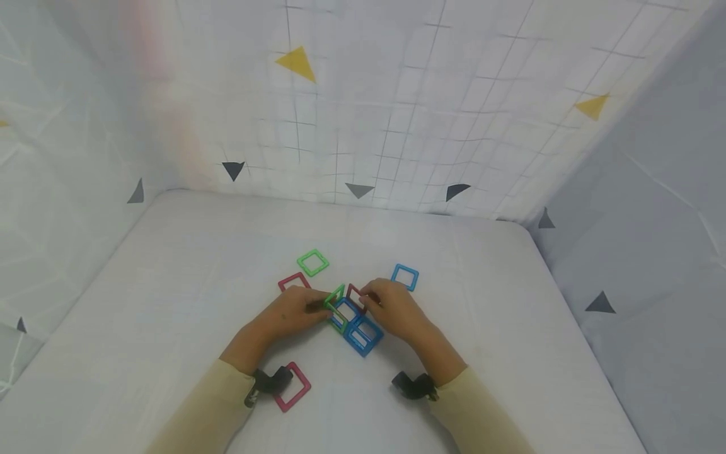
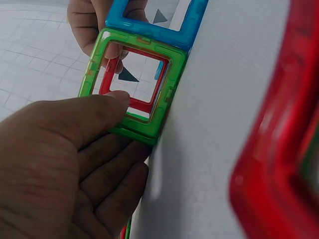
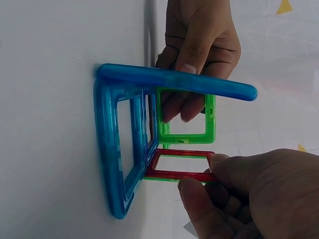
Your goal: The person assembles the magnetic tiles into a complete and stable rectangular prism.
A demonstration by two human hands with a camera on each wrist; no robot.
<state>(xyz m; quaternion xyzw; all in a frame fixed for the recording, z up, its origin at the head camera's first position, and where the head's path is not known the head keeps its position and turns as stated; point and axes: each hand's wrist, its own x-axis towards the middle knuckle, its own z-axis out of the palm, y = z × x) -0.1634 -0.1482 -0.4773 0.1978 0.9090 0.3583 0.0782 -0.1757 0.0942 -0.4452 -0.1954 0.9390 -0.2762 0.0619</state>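
My left hand (image 1: pixel 292 312) pinches an upright green square magnetic tile (image 2: pixel 168 94), thumb on one face and fingers behind it. My right hand (image 1: pixel 395 308) grips the outer edge of a red square tile (image 3: pixel 174 175) between thumb and fingers; a green edge shows just behind it. Both tiles stand beside a flat blue tile in the middle of the table. A second blue tile (image 3: pixel 107 144) lies toward me, and another blue tile (image 3: pixel 169 78) stands up along the same group. In the right wrist view, the green and red tiles are near each other at the corner.
Loose tiles lie around the hands: a green one (image 1: pixel 304 268) and a red one (image 1: pixel 290 277) behind the left hand, a blue one (image 1: pixel 408 268) behind the right. Another red tile (image 1: pixel 298 398) lies by the left wrist. White sheeting (image 1: pixel 363 126) surrounds the table.
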